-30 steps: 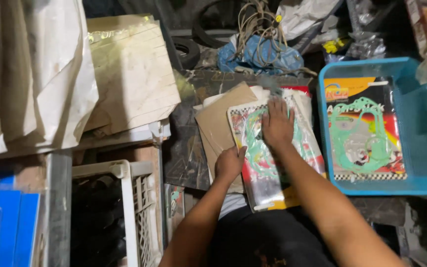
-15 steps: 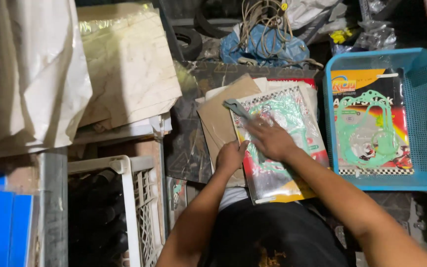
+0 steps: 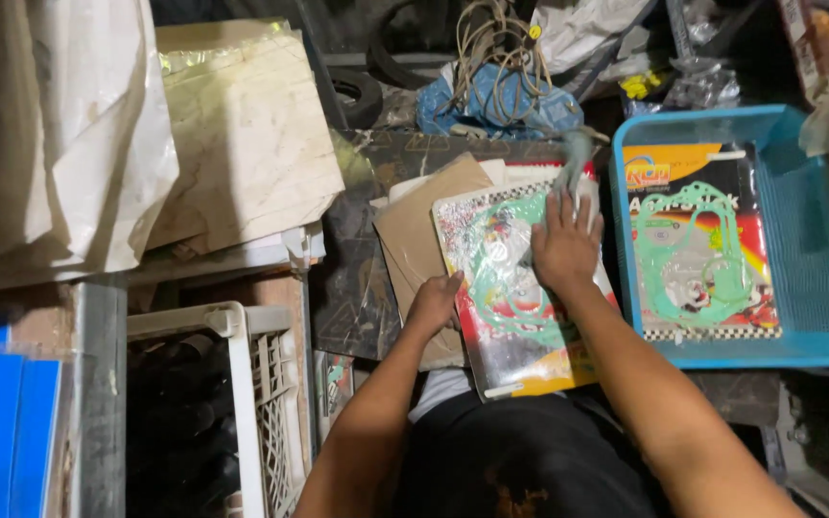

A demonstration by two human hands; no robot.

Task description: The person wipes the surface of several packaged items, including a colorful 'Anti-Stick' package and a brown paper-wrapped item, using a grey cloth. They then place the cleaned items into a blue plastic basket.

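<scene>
- Since half a second ago the right hand (image 3: 565, 245) has slid from the left part of the gasket packet (image 3: 520, 288) up toward its far right corner; it now lies flat, fingers spread and open, pressing on the clear wrap, with a blurred grey strip just beyond the fingertips that I cannot make out. This suggests the packet is being smoothed or checked rather than lifted
- The left hand (image 3: 434, 305) has stayed at the packet's left edge, fingers curled over the rim of the brown cardboard sheet (image 3: 413, 240) beneath; it seems to grip that edge lightly, though the fingertips are hidden
- The gasket packet lies in the middle of the scene on a cluttered dark desk (image 3: 362, 288), on top of the cardboard and just left of the blue basket, its near end over the person's lap
- The blue plastic basket (image 3: 817, 249) sits to the right and holds one similar packet of green gaskets (image 3: 698, 254) lying flat
- A white plastic crate (image 3: 242, 403) stands near left, with dark things inside too dim to name
- Far left lie pale folded sheets in plastic wrap (image 3: 242, 144)
- At the far side is a tangle of cord on a blue bag (image 3: 496, 91)
</scene>
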